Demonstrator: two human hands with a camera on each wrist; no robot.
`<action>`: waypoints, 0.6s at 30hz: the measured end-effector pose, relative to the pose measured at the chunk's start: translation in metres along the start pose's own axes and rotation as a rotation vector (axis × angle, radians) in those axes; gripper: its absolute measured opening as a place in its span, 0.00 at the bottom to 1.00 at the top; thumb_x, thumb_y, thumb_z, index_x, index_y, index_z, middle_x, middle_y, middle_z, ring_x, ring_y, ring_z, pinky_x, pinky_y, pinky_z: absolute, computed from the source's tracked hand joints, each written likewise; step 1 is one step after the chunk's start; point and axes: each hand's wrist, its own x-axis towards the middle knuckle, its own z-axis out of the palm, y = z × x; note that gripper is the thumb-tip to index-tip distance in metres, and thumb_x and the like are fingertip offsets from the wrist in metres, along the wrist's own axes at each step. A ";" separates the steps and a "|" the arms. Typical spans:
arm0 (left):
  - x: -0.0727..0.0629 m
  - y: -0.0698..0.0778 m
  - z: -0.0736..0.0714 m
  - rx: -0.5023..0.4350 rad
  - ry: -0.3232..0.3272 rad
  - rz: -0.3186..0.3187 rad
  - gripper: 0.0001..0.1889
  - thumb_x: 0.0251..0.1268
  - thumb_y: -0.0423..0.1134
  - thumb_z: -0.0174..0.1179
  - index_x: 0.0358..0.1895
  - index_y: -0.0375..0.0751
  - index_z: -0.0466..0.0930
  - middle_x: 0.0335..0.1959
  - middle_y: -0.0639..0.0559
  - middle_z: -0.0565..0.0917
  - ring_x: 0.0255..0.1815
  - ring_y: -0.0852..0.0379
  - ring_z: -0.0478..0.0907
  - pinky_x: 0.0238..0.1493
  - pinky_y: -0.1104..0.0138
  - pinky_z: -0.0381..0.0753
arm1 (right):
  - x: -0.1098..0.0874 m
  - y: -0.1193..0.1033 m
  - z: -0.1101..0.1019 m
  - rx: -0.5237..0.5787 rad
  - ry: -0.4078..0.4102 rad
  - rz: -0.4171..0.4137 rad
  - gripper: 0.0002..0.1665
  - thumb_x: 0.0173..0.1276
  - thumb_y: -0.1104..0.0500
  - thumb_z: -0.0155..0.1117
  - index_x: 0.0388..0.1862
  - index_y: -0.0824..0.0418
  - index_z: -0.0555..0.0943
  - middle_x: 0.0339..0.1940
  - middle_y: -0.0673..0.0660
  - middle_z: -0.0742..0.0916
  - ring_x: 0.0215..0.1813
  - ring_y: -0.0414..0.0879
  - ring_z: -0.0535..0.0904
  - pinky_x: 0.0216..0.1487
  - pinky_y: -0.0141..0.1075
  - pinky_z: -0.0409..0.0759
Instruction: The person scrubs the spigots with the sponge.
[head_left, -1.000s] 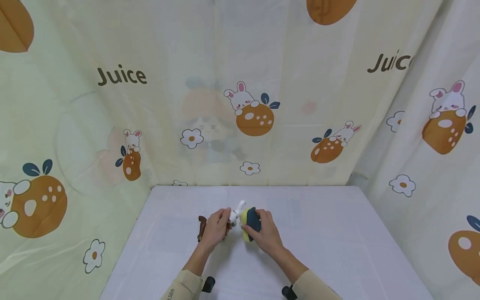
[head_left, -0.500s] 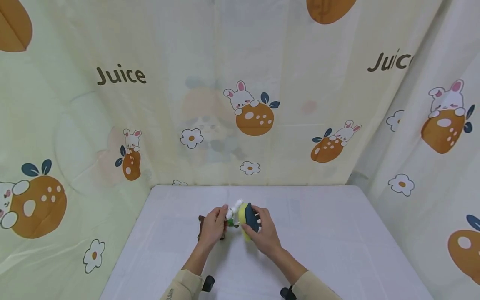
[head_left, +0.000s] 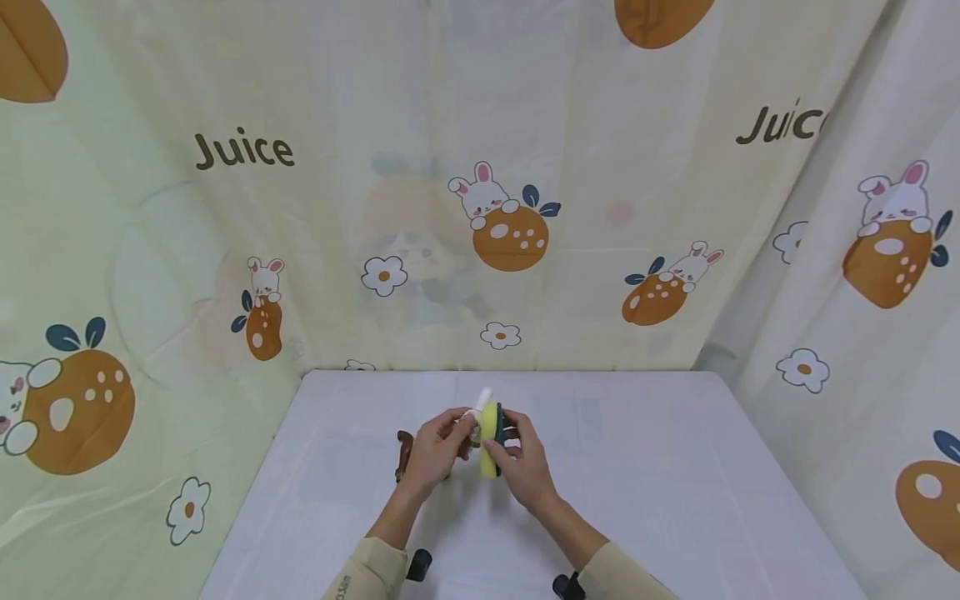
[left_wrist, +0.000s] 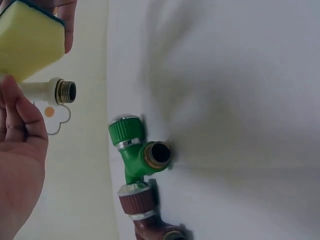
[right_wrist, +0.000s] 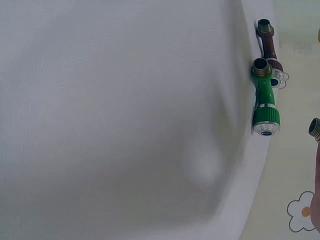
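Observation:
My left hand (head_left: 437, 450) pinches a white pipe fitting (left_wrist: 40, 91) whose threaded brass end faces right in the left wrist view. In my right hand (head_left: 527, 471) is a sponge (head_left: 489, 458), yellow with a dark blue scouring side, held between thumb and fingers. The sponge's yellow face lies right against the white fitting, whose middle is covered by fingers and sponge. Both are held up over the table. Below them lie a green fitting (left_wrist: 132, 162) with a ribbed collar and threaded opening, and a brown one (head_left: 405, 450) beside the left hand.
A white-covered table (head_left: 637, 467) extends around the hands. Behind it hangs a patterned curtain (head_left: 420, 167), with another at the right. In the right wrist view the green fitting (right_wrist: 264, 90) and brown fitting (right_wrist: 268, 45) lie near the table edge.
The sponge has turned from showing its dark side to showing its yellow edge. The left hand has shifted and turned with the white fitting, whose white end now points upward beside the sponge.

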 end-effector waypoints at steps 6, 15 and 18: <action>-0.002 0.003 -0.001 0.108 -0.016 0.064 0.20 0.73 0.55 0.64 0.62 0.53 0.86 0.51 0.50 0.84 0.50 0.53 0.78 0.48 0.64 0.79 | 0.003 0.000 -0.006 0.131 0.028 0.080 0.24 0.76 0.54 0.65 0.68 0.53 0.74 0.57 0.57 0.82 0.51 0.48 0.79 0.41 0.32 0.84; 0.000 0.001 0.003 -0.104 -0.063 0.079 0.19 0.72 0.50 0.67 0.61 0.51 0.80 0.63 0.50 0.83 0.67 0.49 0.81 0.62 0.58 0.84 | 0.004 -0.002 -0.006 0.200 -0.018 0.104 0.17 0.80 0.54 0.58 0.63 0.56 0.75 0.51 0.59 0.82 0.46 0.48 0.81 0.44 0.34 0.82; 0.000 0.000 0.003 -0.097 -0.054 0.077 0.20 0.68 0.52 0.70 0.60 0.52 0.82 0.61 0.51 0.84 0.65 0.51 0.82 0.58 0.60 0.85 | 0.004 0.000 -0.005 0.215 -0.024 0.113 0.17 0.81 0.53 0.57 0.64 0.56 0.75 0.50 0.59 0.82 0.44 0.48 0.81 0.44 0.34 0.82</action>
